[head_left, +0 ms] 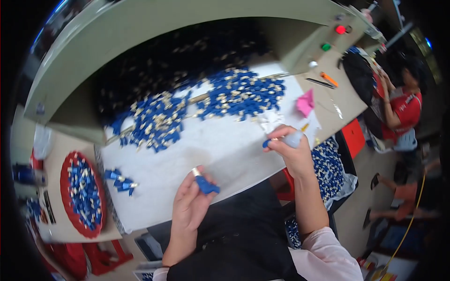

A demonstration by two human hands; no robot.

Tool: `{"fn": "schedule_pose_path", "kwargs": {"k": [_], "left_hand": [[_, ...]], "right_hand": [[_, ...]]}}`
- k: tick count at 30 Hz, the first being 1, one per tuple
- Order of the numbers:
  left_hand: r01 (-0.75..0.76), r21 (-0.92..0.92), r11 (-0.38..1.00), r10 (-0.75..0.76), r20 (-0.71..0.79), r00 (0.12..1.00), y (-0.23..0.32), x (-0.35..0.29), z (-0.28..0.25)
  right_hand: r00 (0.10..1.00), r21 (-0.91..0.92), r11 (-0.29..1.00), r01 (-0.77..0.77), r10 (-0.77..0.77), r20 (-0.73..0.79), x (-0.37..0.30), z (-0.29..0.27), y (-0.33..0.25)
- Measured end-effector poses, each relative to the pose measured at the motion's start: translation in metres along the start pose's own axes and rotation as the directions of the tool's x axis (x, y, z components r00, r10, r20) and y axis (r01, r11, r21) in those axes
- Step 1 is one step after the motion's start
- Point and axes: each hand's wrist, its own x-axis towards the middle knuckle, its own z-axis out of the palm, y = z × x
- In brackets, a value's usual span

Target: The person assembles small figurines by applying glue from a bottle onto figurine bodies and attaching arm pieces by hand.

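My left hand (190, 206) holds a small blue plastic part with a metal end (204, 183) above the near edge of the white work surface (225, 150). My right hand (291, 150) is raised over the right side of that surface, gripping a pale cylindrical tool (293, 139) with a blue piece (266, 143) at its tip. Two big heaps of the same blue and metal parts lie further back, one on the left (154, 122) and one on the right (241, 93).
A red tray of blue parts (83, 193) sits at the left, a few loose parts (121, 181) beside it. A bin of blue parts (328, 168) is at the right. A grey-green machine hood (187, 23) arches over the back. Another person in red (405, 110) sits far right.
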Motion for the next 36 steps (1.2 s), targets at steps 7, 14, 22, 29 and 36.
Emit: {"fn": "schedule_pose_path", "kwargs": {"k": [7,14,22,29,36], "left_hand": [[0.026,-0.011,1.0,-0.026,0.017,1.0,0.005,-0.002,-0.007],[0.009,-0.012,1.0,-0.008,0.031,0.999,0.005,-0.004,-0.011],[0.003,0.071,0.998,-0.003,-0.003,1.0,0.001,-0.008,-0.007],[-0.001,0.061,0.998,0.003,-0.025,1.0,0.001,-0.008,-0.006],[0.018,0.075,0.997,-0.016,-0.016,1.0,0.001,-0.009,-0.007]], "right_hand": [[0.987,0.055,0.995,-0.08,0.072,0.141,-0.016,0.049,0.022],[0.975,0.036,0.997,-0.064,0.055,0.213,-0.035,0.065,0.024],[0.986,-0.077,0.997,-0.002,0.015,0.164,-0.041,0.076,0.029],[0.979,-0.174,0.974,0.147,-0.118,0.168,-0.041,0.084,0.035],[0.973,-0.257,0.945,0.204,-0.167,0.157,-0.043,0.088,0.038]]}}
